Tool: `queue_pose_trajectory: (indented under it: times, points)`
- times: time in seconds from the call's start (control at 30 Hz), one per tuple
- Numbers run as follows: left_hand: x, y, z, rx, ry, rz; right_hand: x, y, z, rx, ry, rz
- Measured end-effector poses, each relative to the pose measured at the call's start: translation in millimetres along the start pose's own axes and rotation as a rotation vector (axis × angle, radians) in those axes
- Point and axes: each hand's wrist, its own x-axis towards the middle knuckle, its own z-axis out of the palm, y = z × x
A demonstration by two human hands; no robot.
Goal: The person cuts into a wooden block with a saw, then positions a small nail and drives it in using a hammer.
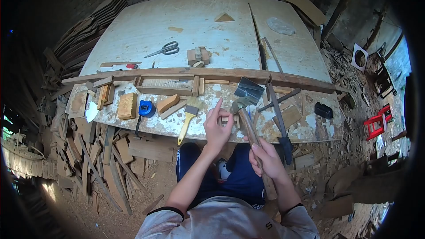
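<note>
My right hand (267, 158) is wrapped round the wooden handle of a hammer (250, 126), whose metal head is up over the bench's front part. Just left of the hammer head, my left hand (218, 126) is raised with some fingers stretched up; thumb and forefinger come close together near the head, and whether they pinch something small is too fine to tell. Beyond the hammer head lies a dark flat square (249, 89). A paintbrush (189, 118) with a yellow handle lies left of my left hand, near a curved wood piece (168, 103).
On the workbench (119, 126) are a blue tape measure (146, 108), a wood block (127, 106), scissors (164, 49), a black object (323, 110) and metal bars (276, 110). A long wooden rail (168, 71) crosses it. Scrap wood (110, 168) covers the floor; a red stool (377, 123) stands right.
</note>
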Motion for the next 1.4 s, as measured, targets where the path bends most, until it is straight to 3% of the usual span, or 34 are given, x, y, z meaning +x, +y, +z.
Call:
queue_pose_trajectory:
  times: [0.13,0.33,0.43,0.63,0.83,0.93,1.13,1.23,1.4]
  points:
    - [-1,2,-2,0.010,-0.001,-0.005,-5,3,4,0.011,0.008,-0.114]
    - [-1,1,-1,0.016,-0.014,-0.018,3,5,-1,0.021,0.060,0.041]
    - [-1,1,-1,0.014,-0.012,-0.030,-2,14,0,0.047,0.018,-0.057]
    - [3,3,-1,0.021,0.003,-0.003,6,7,2,0.055,0.031,-0.010]
    - [1,2,-1,0.009,0.002,-0.028,1,14,2,0.089,-0.022,-0.119]
    - [1,2,0,-0.001,0.006,-0.027,2,6,6,0.100,0.024,-0.001]
    - [1,1,1,-0.014,0.026,-0.033,-1,16,8,0.128,-0.011,-0.127]
    - [0,2,2,-0.020,0.012,-0.055,-1,8,9,0.163,0.031,-0.011]
    - [1,1,0,0.043,0.013,0.009,-4,18,6,0.163,-0.009,-0.133]
